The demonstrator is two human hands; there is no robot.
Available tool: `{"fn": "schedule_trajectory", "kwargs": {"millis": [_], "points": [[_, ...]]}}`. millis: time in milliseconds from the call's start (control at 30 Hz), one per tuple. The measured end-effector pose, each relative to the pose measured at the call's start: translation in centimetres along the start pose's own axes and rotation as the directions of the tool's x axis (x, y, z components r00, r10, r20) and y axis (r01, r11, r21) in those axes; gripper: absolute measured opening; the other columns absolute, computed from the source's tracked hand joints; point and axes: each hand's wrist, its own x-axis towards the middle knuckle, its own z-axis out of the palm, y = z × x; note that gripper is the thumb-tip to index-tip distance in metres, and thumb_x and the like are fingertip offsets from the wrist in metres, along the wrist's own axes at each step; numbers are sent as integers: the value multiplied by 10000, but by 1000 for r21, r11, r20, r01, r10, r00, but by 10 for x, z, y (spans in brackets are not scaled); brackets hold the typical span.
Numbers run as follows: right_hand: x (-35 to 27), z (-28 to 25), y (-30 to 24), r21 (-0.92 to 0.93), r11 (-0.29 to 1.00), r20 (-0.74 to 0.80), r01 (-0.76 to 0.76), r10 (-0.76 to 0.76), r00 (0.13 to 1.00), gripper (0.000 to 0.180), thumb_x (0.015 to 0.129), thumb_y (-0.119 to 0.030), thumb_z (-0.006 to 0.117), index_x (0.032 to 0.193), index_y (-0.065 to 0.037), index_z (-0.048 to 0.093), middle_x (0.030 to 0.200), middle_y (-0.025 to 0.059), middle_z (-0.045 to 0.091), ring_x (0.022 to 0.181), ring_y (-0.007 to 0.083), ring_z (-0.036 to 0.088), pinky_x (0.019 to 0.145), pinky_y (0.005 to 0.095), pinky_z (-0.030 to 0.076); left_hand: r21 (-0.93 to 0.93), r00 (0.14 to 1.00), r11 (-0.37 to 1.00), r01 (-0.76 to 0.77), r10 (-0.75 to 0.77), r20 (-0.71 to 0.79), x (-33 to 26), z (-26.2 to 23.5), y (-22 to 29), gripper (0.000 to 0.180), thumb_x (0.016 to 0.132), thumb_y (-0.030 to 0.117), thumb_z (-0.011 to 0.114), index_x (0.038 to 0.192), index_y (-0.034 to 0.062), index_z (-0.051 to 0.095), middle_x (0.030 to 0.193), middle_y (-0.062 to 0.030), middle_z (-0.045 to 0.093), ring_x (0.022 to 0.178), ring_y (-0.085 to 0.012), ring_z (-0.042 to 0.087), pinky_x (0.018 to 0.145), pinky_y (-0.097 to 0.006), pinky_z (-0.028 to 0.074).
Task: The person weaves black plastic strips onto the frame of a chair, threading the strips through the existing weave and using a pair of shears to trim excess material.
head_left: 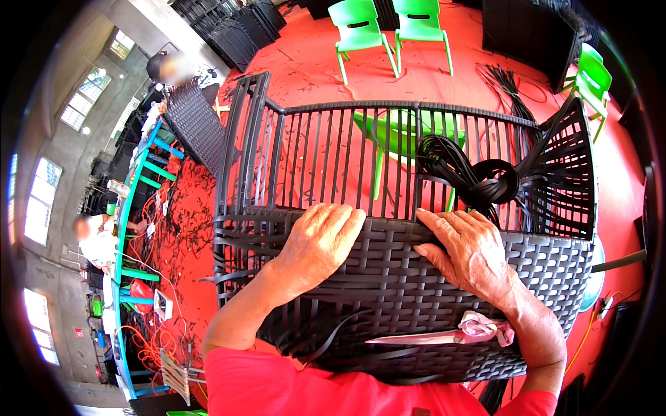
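Observation:
A black wicker furniture frame (pixel 409 267) lies across in front of me, its near part woven from flat plastic strips. Its far part has bare parallel strips (pixel 333 152) strung to a far rail. My left hand (pixel 320 243) rests on the upper edge of the weave, fingers together and curled over it. To its right, my right hand (pixel 470 253) grips the same edge, thumb and forefinger pointing left; any single strip between them is hidden. A knotted bundle of black strips (pixel 479 177) lies beyond the right hand. A pinkish cloth strip (pixel 479 329) lies on the weave near my right forearm.
Green plastic chairs (pixel 357 28) stand on the red floor (pixel 305 55) beyond the frame. Strip scraps litter the floor at left, beside a long turquoise-legged bench (pixel 125 229). Two people are at the left. Another strip bundle (pixel 510 90) lies at the far right.

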Motion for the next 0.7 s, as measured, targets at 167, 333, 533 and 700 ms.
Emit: {"fn": "schedule_trajectory", "kwargs": {"millis": [167,333,533,700], "points": [[3,-1,-2,-7,1000,-12,8,-8,1000,454,813,-301,684,1164,-39,564,866,89,629,796,275,621,710,398,482,-263,992,957,121,-127,-5,-5,1,-14,283,791,32,656,1071,1,631,960,-137,655,892,-288,631,802,-385,508],[1,-4,-3,-9,1000,-3,3,-3,1000,449,808,-288,692,1159,-36,567,876,89,631,810,274,622,711,397,482,-292,951,909,298,-310,8,-28,-33,-45,263,818,97,679,1071,28,670,1039,-131,675,999,-286,630,911,-369,470],[2,-4,-5,-33,999,9,11,-11,1000,457,806,-293,696,1165,-39,571,854,78,622,797,255,613,706,386,479,-395,936,854,339,-347,54,-38,-28,-38,233,802,35,678,1031,1,653,975,-126,666,913,-295,639,817,-370,513],[2,-3,-4,-33,999,12,12,-12,1000,465,805,-300,698,1159,-26,572,850,79,618,779,254,604,703,383,473,-396,963,879,264,-260,66,-35,-23,-47,215,805,-17,644,1020,-2,648,937,-128,662,843,-291,650,746,-352,539]]}}
